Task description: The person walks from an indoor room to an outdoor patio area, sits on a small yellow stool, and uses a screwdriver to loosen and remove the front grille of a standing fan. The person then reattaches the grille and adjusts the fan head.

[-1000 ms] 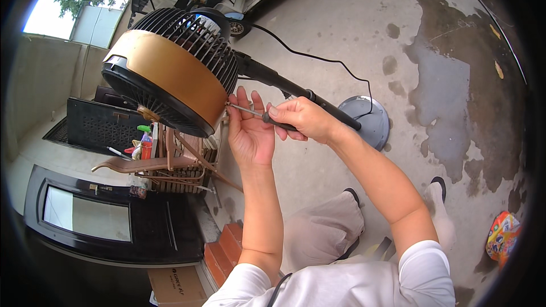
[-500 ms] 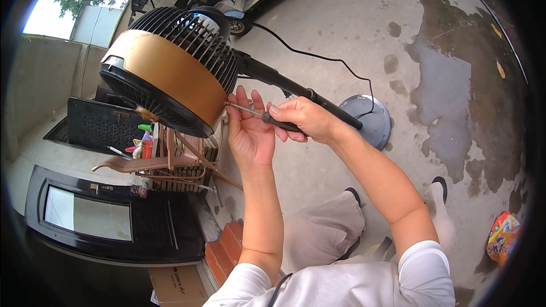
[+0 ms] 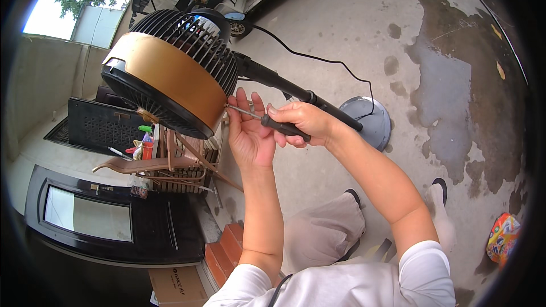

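Right there on my distant feed, the right hand (image 3: 307, 118) was wrapped round the dark handle of a screwdriver (image 3: 272, 123), thumb laid along it, fingers curled beneath. The thin shaft ran up and left, its tip at the right end of the gold band (image 3: 187, 82) on the fan head (image 3: 165, 65)! And the left hand (image 3: 253, 136)? Palm toward my camera, fingers raised and apart behind the shaft, thumb beside the tip; whether that thumb touched metal, I couldn't tell. The fan head sat tilted, left of the hands, on a black pole (image 3: 284, 85) running down to a round grey base (image 3: 375, 133). Its black cage enclosed parts too dim for me to name. Over to the containers: by a brown chair (image 3: 136, 165) I caught small red and green items (image 3: 147, 150), contents unclear. Low down, a cardboard box (image 3: 179, 285) kept its inside hidden; far right, a bright patterned bag (image 3: 503, 236) did likewise.
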The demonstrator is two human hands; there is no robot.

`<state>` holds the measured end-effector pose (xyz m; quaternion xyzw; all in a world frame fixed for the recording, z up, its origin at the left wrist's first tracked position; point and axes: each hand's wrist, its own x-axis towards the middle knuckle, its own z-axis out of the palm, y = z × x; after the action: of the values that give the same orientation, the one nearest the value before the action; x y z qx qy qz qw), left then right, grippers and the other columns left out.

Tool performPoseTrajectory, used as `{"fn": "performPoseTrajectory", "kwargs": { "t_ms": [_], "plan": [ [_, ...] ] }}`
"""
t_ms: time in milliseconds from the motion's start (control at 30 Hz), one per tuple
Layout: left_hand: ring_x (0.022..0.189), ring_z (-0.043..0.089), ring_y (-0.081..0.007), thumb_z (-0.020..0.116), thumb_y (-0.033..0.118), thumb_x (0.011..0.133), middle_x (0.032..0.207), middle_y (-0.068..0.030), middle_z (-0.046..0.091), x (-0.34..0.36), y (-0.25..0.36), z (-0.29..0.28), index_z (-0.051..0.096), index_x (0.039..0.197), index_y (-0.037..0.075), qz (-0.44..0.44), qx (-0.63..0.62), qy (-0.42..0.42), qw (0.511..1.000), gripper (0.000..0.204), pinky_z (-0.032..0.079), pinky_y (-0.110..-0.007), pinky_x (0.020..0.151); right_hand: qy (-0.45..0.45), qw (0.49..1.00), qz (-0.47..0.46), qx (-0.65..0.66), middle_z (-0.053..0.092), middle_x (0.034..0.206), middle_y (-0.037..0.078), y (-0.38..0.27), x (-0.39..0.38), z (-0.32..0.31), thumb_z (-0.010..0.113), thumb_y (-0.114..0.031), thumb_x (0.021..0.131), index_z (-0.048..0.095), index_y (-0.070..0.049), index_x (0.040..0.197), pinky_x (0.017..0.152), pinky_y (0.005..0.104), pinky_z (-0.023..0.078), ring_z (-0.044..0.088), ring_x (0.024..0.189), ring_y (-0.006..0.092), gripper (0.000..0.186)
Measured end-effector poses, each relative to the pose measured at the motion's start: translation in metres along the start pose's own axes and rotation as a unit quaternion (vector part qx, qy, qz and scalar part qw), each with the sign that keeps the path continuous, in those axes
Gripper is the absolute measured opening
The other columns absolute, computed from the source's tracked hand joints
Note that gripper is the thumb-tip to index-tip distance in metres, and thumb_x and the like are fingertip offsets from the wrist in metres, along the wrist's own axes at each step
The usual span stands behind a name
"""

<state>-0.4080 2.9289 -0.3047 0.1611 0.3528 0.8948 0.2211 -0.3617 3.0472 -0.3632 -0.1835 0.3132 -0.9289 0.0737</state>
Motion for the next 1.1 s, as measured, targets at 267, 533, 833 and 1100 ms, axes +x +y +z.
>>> {"fn": "performPoseTrajectory", "kwargs": {
  "t_ms": [267, 533, 833, 1100],
  "plan": [
    [0.103, 0.052, -0.0258, 0.049, 0.026, 0.086, 0.110, -0.0015, 0.058, 0.002, 0.003, -0.007, 0.058, 0.104, 0.015, 0.004, 0.021, -0.015, 1.000, 0.022, 0.039, -0.049, 0.088, 0.064, 0.997, -0.036, -0.028, 0.051, 0.053, 0.002, 0.002, -0.005, 0.014, 0.044, -0.040, 0.088, 0.058, 0.001, 0.079, 0.032, 0.0175, 0.029, 0.037, 0.035, 0.0030, 0.044],
    [0.102, 0.053, -0.0221, 0.046, 0.024, 0.089, 0.111, -0.0010, 0.057, 0.001, 0.000, -0.002, 0.056, 0.102, 0.014, 0.008, 0.028, -0.022, 0.999, 0.019, 0.042, -0.044, 0.085, 0.118, 0.985, -0.067, -0.106, 0.048, 0.051, 0.000, -0.002, -0.008, 0.020, 0.046, -0.039, 0.088, 0.058, -0.003, 0.072, 0.034, 0.0188, 0.026, 0.035, 0.037, 0.0035, 0.041],
    [0.101, 0.053, -0.0205, 0.046, 0.023, 0.089, 0.111, -0.0006, 0.057, 0.002, 0.001, -0.003, 0.056, 0.101, 0.014, 0.017, 0.035, -0.021, 0.999, 0.018, 0.039, -0.042, 0.085, 0.234, 0.894, -0.203, -0.323, 0.051, 0.052, 0.004, 0.002, -0.009, 0.026, 0.055, -0.021, 0.082, 0.060, 0.000, 0.072, 0.045, 0.0246, 0.035, 0.044, 0.047, 0.0091, 0.024],
    [0.101, 0.053, -0.0206, 0.046, 0.024, 0.089, 0.112, -0.0008, 0.056, 0.002, 0.002, -0.004, 0.056, 0.101, 0.014, 0.027, 0.048, -0.021, 0.998, 0.019, 0.042, -0.042, 0.084, 0.297, 0.776, -0.331, -0.448, 0.061, 0.069, 0.013, 0.009, -0.008, 0.035, 0.058, -0.014, 0.078, 0.061, 0.003, 0.082, 0.053, 0.0275, 0.044, 0.053, 0.056, 0.0155, 0.018]
  ]
}}
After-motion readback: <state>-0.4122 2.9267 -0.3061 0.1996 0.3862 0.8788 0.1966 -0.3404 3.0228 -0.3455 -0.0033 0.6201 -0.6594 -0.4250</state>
